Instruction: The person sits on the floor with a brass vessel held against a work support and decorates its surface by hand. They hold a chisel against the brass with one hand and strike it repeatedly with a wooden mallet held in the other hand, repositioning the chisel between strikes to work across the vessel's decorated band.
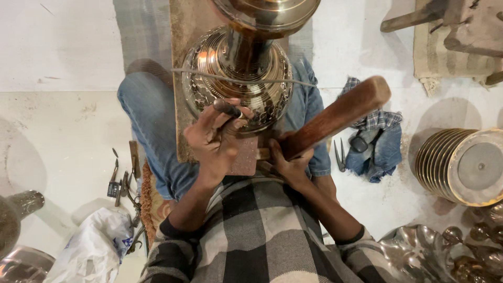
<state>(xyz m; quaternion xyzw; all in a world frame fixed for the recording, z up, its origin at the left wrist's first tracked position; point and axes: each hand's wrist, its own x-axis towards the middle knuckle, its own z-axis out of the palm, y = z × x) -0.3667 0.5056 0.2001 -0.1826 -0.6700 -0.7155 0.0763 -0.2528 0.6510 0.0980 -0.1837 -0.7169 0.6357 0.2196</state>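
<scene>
The person sits on the floor (63, 136) with a patterned brass vessel (236, 78) resting on a wooden board (183, 131) laid across the lap, just far of both hands. The left hand (215, 139) is curled tight around a small dark chisel (228, 109), its tip set against the near side of the vessel's engraved bulge. The right hand (291, 162) has its grip closed on the lower end of a thick wooden mallet handle (335, 118), which slants up and to the right, its far end lifted clear of the vessel (the striking head cannot be seen from here). A thin wire or cord (246, 78) runs across the vessel's widest part. A small reddish block (243, 157) lies between the two hands, just beneath the vessel.

To the left, on the floor, lies a scatter of small metal tools (123, 181), with a white plastic bag (91, 249) nearer. To the right, a crumpled blue checked cloth (374, 141) sits beside a pair of pincers (339, 155). Further right stands a ribbed brass piece (456, 165) lying on its side, and shiny scalloped metal dishes (419, 251) crowd the near right corner.
</scene>
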